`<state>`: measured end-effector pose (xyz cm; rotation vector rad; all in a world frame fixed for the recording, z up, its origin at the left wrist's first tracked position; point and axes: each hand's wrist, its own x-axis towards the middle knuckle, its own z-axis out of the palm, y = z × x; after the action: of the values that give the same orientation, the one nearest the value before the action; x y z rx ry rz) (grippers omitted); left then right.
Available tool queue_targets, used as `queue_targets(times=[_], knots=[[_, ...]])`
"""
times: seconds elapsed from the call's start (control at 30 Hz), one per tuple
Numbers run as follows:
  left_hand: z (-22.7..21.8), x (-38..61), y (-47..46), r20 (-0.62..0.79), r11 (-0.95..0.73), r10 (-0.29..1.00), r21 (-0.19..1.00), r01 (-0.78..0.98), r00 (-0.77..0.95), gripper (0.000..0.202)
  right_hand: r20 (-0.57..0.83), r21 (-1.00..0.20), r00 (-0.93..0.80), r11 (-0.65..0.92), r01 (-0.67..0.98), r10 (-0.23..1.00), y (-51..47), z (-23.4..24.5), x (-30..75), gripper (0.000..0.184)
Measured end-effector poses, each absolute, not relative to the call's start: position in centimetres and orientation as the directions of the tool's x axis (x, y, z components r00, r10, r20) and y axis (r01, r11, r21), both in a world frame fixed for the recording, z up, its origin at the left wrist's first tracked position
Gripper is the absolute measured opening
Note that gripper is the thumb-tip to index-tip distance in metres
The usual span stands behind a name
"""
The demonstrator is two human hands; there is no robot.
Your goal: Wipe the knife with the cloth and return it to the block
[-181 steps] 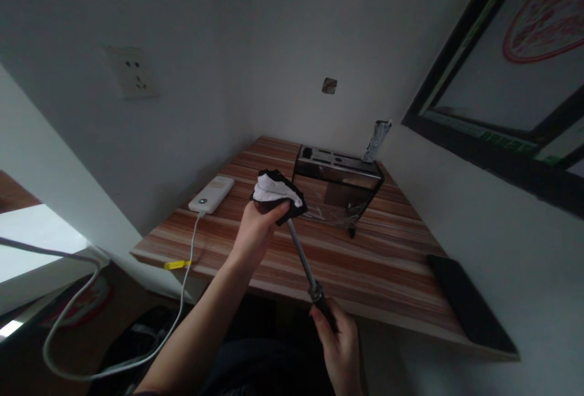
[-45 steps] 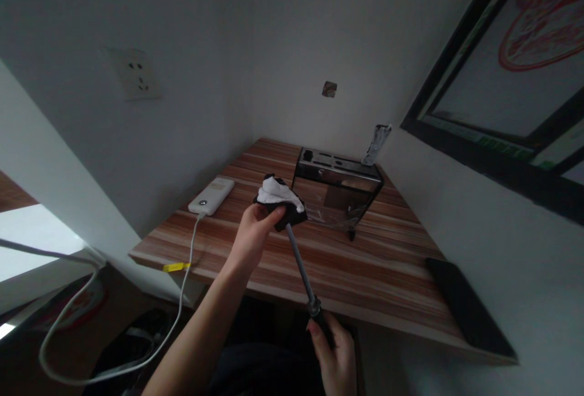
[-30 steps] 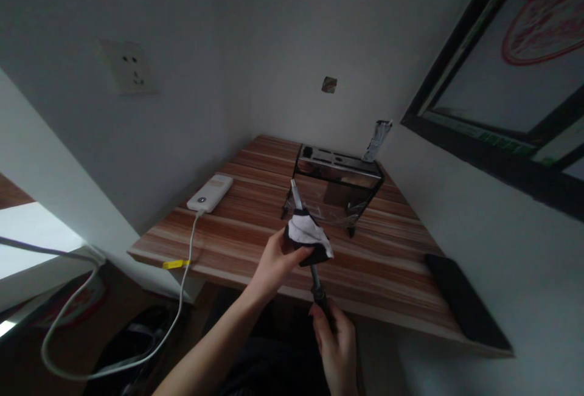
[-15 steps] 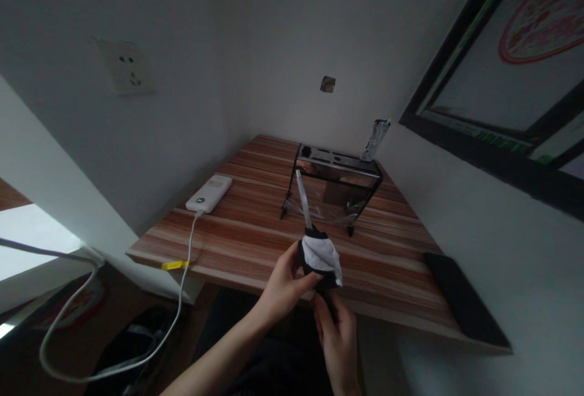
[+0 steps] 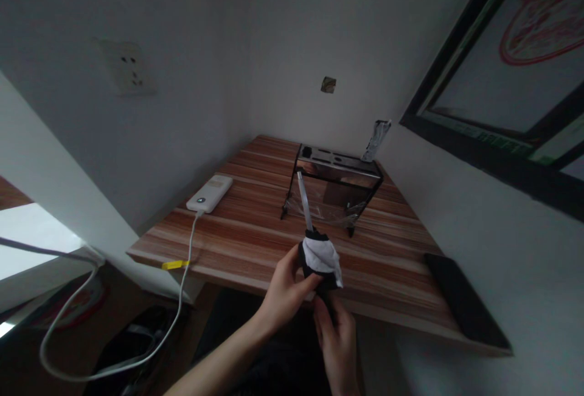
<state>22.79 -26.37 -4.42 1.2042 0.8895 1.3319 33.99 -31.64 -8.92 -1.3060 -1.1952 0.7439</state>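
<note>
My left hand [image 5: 287, 289] is closed around a white and black cloth [image 5: 320, 256], thumb pressed on its lower edge. A long, thin silvery strip like a narrow blade [image 5: 305, 201] sticks up out of the cloth's top; its lower part is hidden. Just below, the fingers of my right hand [image 5: 335, 329] pinch a dark part under the cloth, too dim to make out. Both hands are over the table's front edge. Beyond them stands a metal-topped rack [image 5: 337, 162] with slots and black legs, with a silvery wrapped piece [image 5: 376, 140] upright at its right end.
On the wooden table [image 5: 246, 232], a white power bank [image 5: 210, 194] with a white cable [image 5: 185, 274] lies at the left. A yellow tag [image 5: 174, 265] is at the front edge, and a black phone-like slab [image 5: 465, 298] lies at the right. Walls enclose the table's back and right.
</note>
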Motion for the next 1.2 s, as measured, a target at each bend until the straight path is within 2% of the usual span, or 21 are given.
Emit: queue_targets(times=[0.17,0.47,0.77,0.93,1.03,1.2], knots=[[-3.7,22.9,-26.6,0.168,-0.155,0.985,0.957,-0.244,0.034,0.037,0.206,-0.970,0.243,0.165,0.176,0.948,-31.6,-8.7,34.2,0.039],[-2.7,21.6,-25.5,0.129,-0.144,0.989,0.937,-0.318,-0.067,0.035,0.231,-0.956,0.201,0.183,0.230,0.952,-31.8,-9.1,33.9,0.041],[-2.1,20.0,-23.3,0.167,-0.229,0.967,0.901,-0.369,-0.193,0.038,0.198,-0.947,0.197,0.136,0.291,0.960,-32.1,-12.6,35.3,0.040],[-1.5,19.3,-22.2,0.199,-0.289,0.946,0.876,-0.387,-0.256,0.037,0.247,-0.939,0.202,0.183,0.291,0.948,-32.3,-11.4,34.7,0.037],[-0.8,18.7,-21.4,0.210,-0.325,0.932,0.845,-0.424,-0.296,0.033,0.256,-0.939,0.136,0.212,0.272,0.957,-32.4,-10.7,34.5,0.034],[1.0,17.7,-20.2,0.217,-0.369,0.917,0.782,-0.503,-0.336,0.028,0.200,-0.951,0.182,0.147,0.272,0.963,-32.7,-12.3,35.1,0.039]])
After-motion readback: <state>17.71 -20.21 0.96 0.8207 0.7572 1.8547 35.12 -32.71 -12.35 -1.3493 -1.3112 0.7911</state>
